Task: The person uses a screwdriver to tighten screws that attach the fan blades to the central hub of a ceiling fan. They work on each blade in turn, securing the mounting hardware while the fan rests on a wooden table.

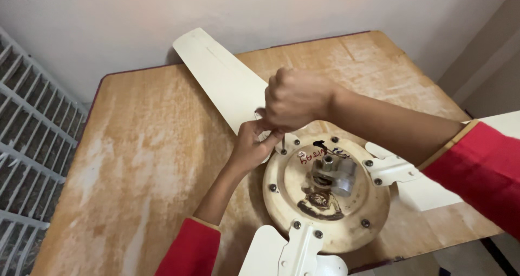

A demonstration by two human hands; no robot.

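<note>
A worn wooden table [141, 146] with pale scuffed patches stands against a white wall [108, 21], with a white metal grille [27, 135] at its left. On the table lies a cream ceiling fan, its round motor housing [357, 211] facing up and three blades spread outward. One blade [222, 76] runs toward the wall; a second [271, 254] points at the near edge; the third passes under the person's red sleeve [482, 173]. A grey metal fitting [333, 174] rises from the housing's centre, ringed by dark screws.

The right hand [295, 98] is closed in a fist over the top of a slim screwdriver [282, 142], whose tip meets a screw at the bracket of the far blade. The left hand [250, 146] pinches the shaft just below, fingers closed around it and resting against the blade's root.
</note>
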